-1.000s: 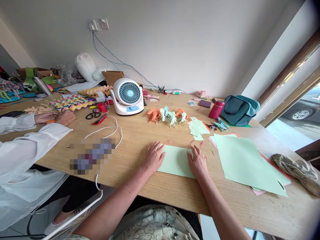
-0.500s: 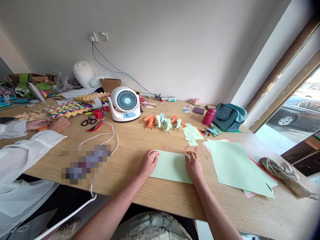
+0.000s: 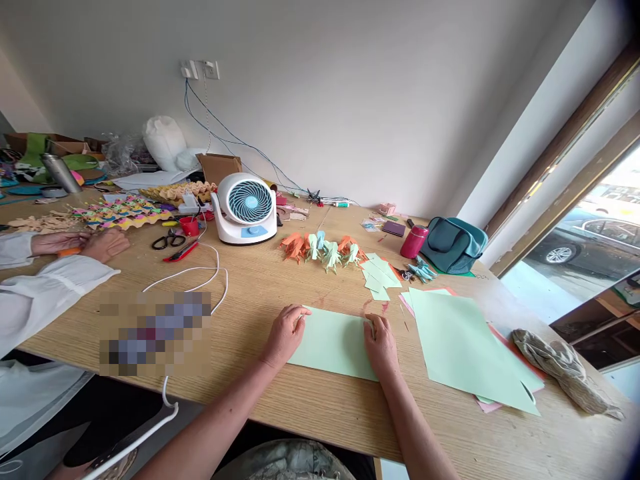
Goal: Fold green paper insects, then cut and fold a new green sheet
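Observation:
A pale green sheet of paper (image 3: 333, 343) lies flat in front of me, its long side across the table. My left hand (image 3: 287, 333) grips its left end, fingers curled over the far left corner. At the other end, my right hand (image 3: 381, 343) is closed on the right edge near the far corner. Past the sheet stand several folded paper figures (image 3: 325, 252) in orange, green and light blue. Small cut pieces of green paper (image 3: 379, 272) lie beside them. Larger green sheets (image 3: 463, 343) are spread to the right of my right hand, over pink and orange ones.
A white fan (image 3: 247, 208), scissors (image 3: 169, 240) and a red utility knife (image 3: 181, 251) stand or lie left of centre. A white cable (image 3: 225, 287) crosses the table. A co-worker's hands (image 3: 105, 245) are at far left. A pink flask (image 3: 414, 241) and teal bag (image 3: 454, 243) stand at right.
The whole view has shifted slightly, so things sit a little further left. Both hands stay on the ends of the green sheet, which looks much the same.

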Tool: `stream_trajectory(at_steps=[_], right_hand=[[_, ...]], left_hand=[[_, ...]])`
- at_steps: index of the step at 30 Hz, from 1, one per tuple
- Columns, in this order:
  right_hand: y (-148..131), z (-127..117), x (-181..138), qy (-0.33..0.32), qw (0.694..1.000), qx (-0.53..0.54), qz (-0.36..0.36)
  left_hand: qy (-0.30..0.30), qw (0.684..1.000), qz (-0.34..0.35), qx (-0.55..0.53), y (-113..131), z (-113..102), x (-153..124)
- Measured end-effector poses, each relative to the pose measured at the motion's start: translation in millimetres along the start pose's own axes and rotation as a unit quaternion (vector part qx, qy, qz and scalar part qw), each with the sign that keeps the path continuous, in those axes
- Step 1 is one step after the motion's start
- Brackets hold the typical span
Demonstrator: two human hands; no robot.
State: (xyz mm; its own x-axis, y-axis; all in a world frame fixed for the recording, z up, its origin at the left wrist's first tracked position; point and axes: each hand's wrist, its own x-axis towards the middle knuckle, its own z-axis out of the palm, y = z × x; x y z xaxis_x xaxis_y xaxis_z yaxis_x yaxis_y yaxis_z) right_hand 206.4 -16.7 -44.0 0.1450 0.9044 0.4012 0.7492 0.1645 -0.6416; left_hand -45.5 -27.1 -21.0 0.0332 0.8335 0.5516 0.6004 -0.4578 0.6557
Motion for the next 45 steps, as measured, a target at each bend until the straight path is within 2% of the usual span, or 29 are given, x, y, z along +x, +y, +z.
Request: stream_trajectory(at_steps=[7, 10, 15, 20, 24, 27, 33, 38, 45], right_hand=[[-2, -2, -3, -0.008, 1.0, 0.006, -0.016], [-3, -4, -4, -0.009, 1.0, 0.01, -0.021], [-4, -2, -5, 0.003, 1.0, 0.002, -0.03], [-10, 3, -7, -0.011, 0.996, -0.074, -0.05], [-14, -6, -6, -0.054, 0.991, -0.105, -0.068], [-10, -14, 6, -0.089, 0.987, -0.108, -0.075], [-3, -18, 31, -0.128, 0.977, -0.139, -0.1], [-10, -18, 22, -0.155, 0.969, -0.16, -0.108], [-8, -22, 4, -0.158, 0.975, -0.112, -0.108]], left_hand=[[-0.018, 0.999, 0.025, 0.035, 2, 0, -2], [-0.034, 0.997, 0.041, 0.063, 9, -6, -7], [-0.104, 0.977, 0.081, 0.164, 13, -27, -43], [-0.11, 0.947, 0.126, 0.274, 6, -36, -71], [-0.145, 0.949, 0.075, 0.268, 18, -36, -68], [-0.166, 0.955, 0.029, 0.245, 26, -37, -65], [-0.159, 0.963, -0.034, 0.216, 28, -38, -68], [-0.165, 0.958, -0.044, 0.229, 29, -40, -68], [-0.165, 0.953, -0.059, 0.246, 36, -39, -61]])
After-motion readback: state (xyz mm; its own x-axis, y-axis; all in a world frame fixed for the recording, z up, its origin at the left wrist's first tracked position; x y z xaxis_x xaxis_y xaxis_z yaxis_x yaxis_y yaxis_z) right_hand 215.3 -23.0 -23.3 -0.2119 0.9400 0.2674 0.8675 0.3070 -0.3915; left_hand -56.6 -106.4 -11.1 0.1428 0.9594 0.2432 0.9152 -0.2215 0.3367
